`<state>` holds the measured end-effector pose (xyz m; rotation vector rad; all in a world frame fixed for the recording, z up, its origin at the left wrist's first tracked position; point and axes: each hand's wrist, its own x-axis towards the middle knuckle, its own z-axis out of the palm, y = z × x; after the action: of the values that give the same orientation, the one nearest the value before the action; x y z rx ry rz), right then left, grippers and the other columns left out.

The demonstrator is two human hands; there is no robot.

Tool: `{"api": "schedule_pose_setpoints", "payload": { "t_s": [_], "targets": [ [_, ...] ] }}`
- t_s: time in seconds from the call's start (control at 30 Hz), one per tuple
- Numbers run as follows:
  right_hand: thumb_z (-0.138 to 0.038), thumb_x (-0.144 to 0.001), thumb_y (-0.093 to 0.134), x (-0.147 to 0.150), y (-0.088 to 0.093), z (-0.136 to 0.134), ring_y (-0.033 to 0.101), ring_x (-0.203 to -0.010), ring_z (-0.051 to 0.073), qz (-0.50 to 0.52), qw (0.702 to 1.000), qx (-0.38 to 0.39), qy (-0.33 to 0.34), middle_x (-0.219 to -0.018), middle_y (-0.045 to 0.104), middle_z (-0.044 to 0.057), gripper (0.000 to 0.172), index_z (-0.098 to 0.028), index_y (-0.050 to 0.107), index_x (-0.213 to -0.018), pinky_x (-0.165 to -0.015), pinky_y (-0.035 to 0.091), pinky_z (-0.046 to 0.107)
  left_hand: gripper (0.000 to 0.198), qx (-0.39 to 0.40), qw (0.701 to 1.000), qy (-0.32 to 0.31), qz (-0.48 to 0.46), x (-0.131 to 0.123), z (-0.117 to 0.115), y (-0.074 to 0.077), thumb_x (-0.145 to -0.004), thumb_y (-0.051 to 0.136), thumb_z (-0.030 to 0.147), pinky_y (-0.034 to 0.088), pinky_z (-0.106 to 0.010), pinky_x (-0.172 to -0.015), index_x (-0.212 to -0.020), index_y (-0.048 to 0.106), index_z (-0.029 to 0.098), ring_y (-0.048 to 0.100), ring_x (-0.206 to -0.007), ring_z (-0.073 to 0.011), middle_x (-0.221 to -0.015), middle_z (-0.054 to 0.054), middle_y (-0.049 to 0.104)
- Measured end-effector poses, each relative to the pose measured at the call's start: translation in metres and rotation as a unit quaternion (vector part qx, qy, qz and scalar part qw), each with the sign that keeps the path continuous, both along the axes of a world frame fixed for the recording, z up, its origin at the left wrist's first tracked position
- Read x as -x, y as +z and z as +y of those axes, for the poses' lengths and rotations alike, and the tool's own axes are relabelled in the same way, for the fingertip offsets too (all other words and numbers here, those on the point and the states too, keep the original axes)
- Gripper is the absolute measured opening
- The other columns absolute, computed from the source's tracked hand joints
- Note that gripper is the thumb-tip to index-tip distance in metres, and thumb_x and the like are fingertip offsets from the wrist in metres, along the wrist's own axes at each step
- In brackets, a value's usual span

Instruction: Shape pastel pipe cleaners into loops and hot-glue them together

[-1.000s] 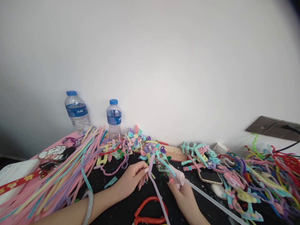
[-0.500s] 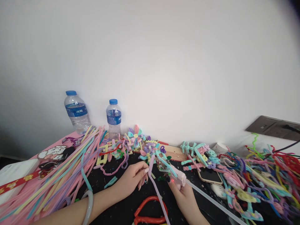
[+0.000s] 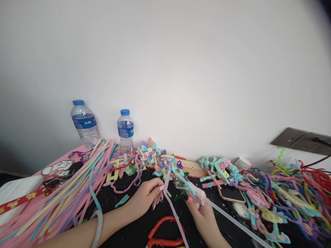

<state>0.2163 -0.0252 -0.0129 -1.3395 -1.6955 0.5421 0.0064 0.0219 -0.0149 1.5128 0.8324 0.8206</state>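
My left hand (image 3: 150, 194) is closed, its fingers curled and their tips against a long lilac pipe cleaner (image 3: 172, 206). The exact grip is partly hidden. This pipe cleaner bends near the fingertips and runs down to the bottom edge. In my right hand (image 3: 203, 217) is a pale pink glue gun (image 3: 196, 194), a red light glowing on it. A translucent glue stick (image 3: 235, 222) sticks out of its back end. The gun's front end is hidden behind pipe-cleaner pieces. Below and between my hands lie red-handled scissors (image 3: 165, 243).
Loose pastel pipe cleaners (image 3: 74, 186) spread across the left. Two water bottles (image 3: 84, 125) stand by the wall. Finished pipe-cleaner flowers (image 3: 149, 150) lie along the back. A phone (image 3: 232, 194) and tangled colourful pipe cleaners (image 3: 289, 203) lie on the right, below a wall socket (image 3: 297, 139).
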Motion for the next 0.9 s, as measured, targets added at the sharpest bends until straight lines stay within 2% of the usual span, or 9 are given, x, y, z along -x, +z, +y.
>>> {"api": "schedule_pose_setpoints", "payload": {
  "t_s": [0.4,0.67,0.9],
  "targets": [
    [-0.027,-0.085,0.054,0.0021,0.0041,0.0010,0.066,-0.096,0.030,0.013,1.000,0.006,0.002,-0.108,0.071,0.012,0.034,-0.017,0.066,-0.115,-0.087,0.051,0.041,0.031,0.008,1.000,-0.003,0.000,0.0008,-0.0001,-0.0004,-0.090,0.042,0.044,0.039,-0.020,-0.044,-0.076,0.051,0.017,0.045,-0.045,-0.0088,-0.060,0.003,0.050],
    [-0.029,-0.085,0.054,0.0018,0.0026,-0.0004,0.063,-0.103,0.030,0.009,1.000,0.016,0.007,-0.112,0.069,0.012,0.035,-0.017,0.064,-0.116,-0.091,0.049,0.041,0.028,-0.002,1.000,0.001,-0.004,0.0006,-0.0001,-0.0023,-0.091,0.041,0.038,0.038,-0.020,-0.043,-0.075,0.050,0.017,0.044,-0.043,-0.0085,-0.058,0.004,0.050],
    [-0.028,-0.086,0.052,0.0020,0.0033,-0.0012,0.067,-0.093,0.029,0.001,0.999,0.033,0.013,-0.100,0.073,0.010,0.028,-0.017,0.069,-0.104,-0.086,0.051,0.039,0.028,-0.004,1.000,0.000,-0.008,0.0014,0.0016,-0.0021,-0.092,0.039,0.037,0.038,-0.020,-0.044,-0.076,0.050,0.017,0.044,-0.043,-0.0085,-0.059,0.004,0.050]
  ]
}}
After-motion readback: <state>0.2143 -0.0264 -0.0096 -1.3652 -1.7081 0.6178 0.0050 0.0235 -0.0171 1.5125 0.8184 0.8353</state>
